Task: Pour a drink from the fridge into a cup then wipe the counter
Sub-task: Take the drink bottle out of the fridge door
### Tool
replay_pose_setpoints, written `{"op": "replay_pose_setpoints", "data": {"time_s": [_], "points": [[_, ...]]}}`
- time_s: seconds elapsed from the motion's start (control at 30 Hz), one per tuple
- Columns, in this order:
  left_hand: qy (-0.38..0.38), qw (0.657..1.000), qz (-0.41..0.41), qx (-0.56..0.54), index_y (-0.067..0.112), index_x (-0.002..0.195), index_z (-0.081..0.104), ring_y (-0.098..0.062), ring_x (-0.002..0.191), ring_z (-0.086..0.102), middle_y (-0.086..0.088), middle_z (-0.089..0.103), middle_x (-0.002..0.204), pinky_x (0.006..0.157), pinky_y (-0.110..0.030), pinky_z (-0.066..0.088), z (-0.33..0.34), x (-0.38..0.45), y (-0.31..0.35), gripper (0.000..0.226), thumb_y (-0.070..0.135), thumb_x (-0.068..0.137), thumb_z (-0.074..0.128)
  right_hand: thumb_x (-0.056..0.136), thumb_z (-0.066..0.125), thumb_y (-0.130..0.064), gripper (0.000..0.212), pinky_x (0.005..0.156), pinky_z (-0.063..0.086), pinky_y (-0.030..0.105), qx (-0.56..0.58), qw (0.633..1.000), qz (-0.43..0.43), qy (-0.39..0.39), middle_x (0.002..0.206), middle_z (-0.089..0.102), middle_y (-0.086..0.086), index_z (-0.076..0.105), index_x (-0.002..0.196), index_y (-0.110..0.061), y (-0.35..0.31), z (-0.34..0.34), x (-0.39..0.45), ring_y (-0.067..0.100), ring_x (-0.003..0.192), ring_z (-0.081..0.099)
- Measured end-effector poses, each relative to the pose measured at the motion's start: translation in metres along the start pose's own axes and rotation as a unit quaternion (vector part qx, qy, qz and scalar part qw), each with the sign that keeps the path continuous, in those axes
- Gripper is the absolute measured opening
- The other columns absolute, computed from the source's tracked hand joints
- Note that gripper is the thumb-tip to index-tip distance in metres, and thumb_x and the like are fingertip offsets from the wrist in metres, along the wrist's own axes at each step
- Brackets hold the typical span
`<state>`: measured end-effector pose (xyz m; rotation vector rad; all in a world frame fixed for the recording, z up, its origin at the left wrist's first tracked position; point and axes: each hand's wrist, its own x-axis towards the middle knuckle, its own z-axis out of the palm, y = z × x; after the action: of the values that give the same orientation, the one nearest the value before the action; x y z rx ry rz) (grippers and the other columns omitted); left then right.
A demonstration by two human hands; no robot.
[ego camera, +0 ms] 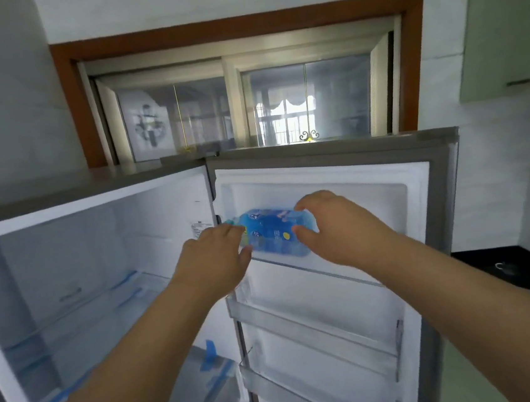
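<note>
The fridge stands open, its door (422, 217) swung to the right. A blue drink bottle (272, 232) lies on its side on the top shelf of the door, cap end pointing left. My left hand (213, 262) curls around the bottle's left end, fingers touching it. At the bottle's right end my right hand (335, 226) has its thumb below and fingers over the top. How firmly either hand grips is hard to tell. No cup is in view.
The fridge interior (86, 285) on the left has bare glass shelves with blue tape strips. Lower door bins (319, 329) hold nothing. A dark counter (499, 261) shows at the right behind the door. A window is above the fridge, a green cabinet (507, 28) top right.
</note>
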<state>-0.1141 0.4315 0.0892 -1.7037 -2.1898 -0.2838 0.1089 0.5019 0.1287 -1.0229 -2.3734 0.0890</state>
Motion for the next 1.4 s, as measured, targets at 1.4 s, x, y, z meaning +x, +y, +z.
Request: {"op": "replay_pose_setpoints", "data": {"time_s": [1.4], "points": [[0.173,0.805,0.287,-0.490,0.041,0.138,0.062,-0.007,0.128,0.050,0.019,0.047,0.128,0.107,-0.029,0.049,0.007,0.123,-0.022,0.082,0.064,0.062,0.083,0.081,0.076,-0.061,0.081,0.103,0.054,0.027,-0.001,0.977,0.162,0.138,0.137,0.049,-0.024,0.041,0.152,-0.044,-0.006,0.008,0.005,0.001,0.124,0.054]]}}
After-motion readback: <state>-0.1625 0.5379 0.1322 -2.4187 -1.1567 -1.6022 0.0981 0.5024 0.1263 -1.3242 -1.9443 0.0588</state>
